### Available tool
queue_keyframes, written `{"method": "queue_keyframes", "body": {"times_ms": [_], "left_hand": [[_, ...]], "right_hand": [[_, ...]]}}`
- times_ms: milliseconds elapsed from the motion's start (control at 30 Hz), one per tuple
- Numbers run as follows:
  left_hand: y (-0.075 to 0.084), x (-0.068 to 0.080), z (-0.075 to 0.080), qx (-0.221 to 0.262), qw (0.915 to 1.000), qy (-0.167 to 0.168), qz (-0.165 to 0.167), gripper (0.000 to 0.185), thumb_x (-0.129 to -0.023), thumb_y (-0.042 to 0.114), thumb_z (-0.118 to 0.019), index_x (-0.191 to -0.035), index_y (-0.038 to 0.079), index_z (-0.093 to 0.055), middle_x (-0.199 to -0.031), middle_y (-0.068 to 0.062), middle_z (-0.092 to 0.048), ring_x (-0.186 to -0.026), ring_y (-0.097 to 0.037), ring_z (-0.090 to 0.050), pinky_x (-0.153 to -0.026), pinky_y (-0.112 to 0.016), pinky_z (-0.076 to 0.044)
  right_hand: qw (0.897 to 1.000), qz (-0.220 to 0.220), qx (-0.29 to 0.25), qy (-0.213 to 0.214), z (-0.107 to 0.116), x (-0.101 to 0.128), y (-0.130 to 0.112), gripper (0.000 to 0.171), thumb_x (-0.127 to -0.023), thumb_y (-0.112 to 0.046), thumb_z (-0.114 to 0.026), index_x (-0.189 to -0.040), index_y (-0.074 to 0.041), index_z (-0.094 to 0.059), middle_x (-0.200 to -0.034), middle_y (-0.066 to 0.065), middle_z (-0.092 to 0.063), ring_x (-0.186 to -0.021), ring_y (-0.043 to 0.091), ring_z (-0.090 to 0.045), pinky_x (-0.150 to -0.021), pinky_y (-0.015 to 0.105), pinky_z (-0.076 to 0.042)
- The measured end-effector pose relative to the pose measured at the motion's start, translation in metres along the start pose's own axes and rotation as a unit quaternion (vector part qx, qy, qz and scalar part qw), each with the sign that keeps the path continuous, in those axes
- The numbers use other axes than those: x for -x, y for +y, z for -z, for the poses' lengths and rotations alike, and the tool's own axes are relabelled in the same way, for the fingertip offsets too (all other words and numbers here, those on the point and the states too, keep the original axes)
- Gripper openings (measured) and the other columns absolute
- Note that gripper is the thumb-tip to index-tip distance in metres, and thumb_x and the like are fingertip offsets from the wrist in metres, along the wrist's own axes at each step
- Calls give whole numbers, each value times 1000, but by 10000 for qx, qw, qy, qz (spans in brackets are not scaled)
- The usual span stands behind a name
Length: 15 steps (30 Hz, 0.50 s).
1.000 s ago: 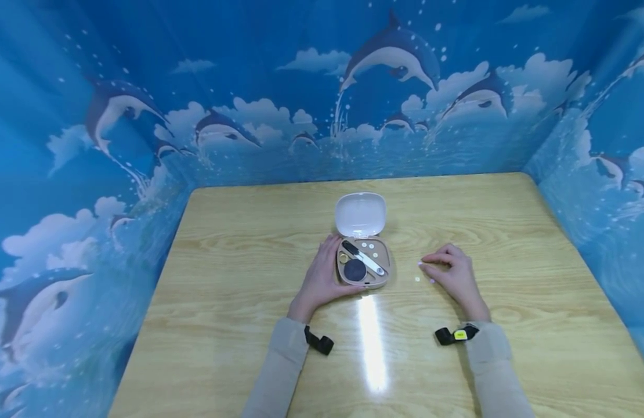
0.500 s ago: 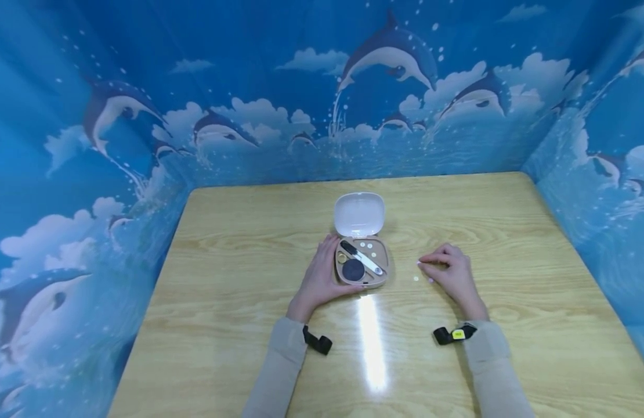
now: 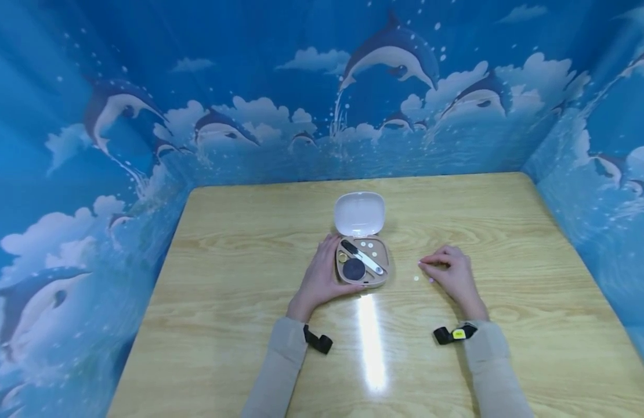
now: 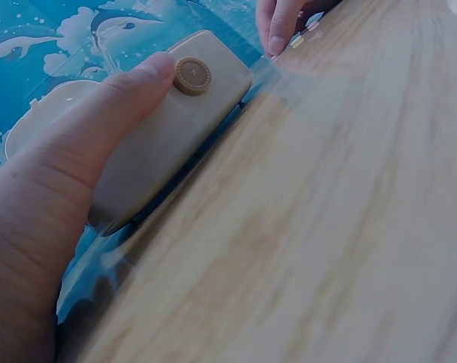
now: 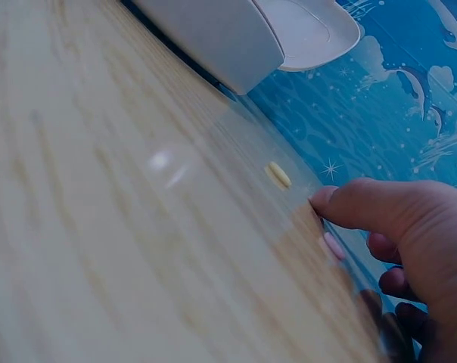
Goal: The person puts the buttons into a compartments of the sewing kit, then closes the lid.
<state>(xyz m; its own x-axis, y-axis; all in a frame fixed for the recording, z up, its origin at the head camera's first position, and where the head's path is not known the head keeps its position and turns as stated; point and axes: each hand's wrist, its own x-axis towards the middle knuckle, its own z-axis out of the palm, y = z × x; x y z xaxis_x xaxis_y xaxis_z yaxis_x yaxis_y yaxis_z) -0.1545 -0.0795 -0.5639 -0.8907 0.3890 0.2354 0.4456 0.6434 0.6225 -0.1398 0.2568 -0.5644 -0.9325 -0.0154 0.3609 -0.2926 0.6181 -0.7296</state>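
A small beige case [image 3: 387, 273] stands on the table with its clear-white lid [image 3: 360, 213] raised at the back. My left hand [image 3: 319, 276] grips the case from the left, thumb along its front near a round button [image 4: 192, 76]. Inside lie a slim black-and-white tool [image 3: 369, 263], a dark round disc [image 3: 354, 269], a small gold ring-like piece [image 3: 343, 257] and several white tablets [image 3: 374, 254]. Right of the case, my right hand [image 3: 455, 276] pinches a tiny pale tablet [image 3: 420, 264] at the tabletop. Beside those fingers lie a pale yellow tablet [image 5: 278, 175] and a pink one [image 5: 334, 245].
The wood-grain table [image 3: 238, 249] carries a bright light reflection in front of the case. Blue dolphin-print curtain [image 3: 280, 151] encloses the back and sides. Each wrist wears a black camera strap [image 3: 318, 341].
Almost nothing moves. Both hands keep their places, the left on the case and the right with its fingertips at the pale tablet; the view shifts very slightly.
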Motion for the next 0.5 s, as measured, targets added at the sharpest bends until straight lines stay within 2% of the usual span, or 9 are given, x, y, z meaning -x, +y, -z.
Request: {"method": "queue_keyframes", "body": {"times_ms": [200, 500], "left_hand": [[0, -1, 0, -36, 10000, -35, 9, 130, -60, 76, -79, -159, 18, -16, -163, -1, -22, -151, -22, -12, -123, -40, -13], [3, -2, 2, 129, 9999, -30, 83, 129, -59, 74, -81, -159, 19, -20, -163, -2, -24, -151, -22, -12, -120, -51, -22]], "right_hand": [[10000, -18, -49, -3, 1, 0, -1, 11, -74, -5, -86, -81, -10, -79, -81, -1, -65, -81, 7, -48, -74, 25, -33], [9995, -205, -218, -42, 4, -1, -2, 9, -77, -9, -86, -83, -10, -79, -84, 0, -64, -83, 10, -48, -69, 21, -37]]}}
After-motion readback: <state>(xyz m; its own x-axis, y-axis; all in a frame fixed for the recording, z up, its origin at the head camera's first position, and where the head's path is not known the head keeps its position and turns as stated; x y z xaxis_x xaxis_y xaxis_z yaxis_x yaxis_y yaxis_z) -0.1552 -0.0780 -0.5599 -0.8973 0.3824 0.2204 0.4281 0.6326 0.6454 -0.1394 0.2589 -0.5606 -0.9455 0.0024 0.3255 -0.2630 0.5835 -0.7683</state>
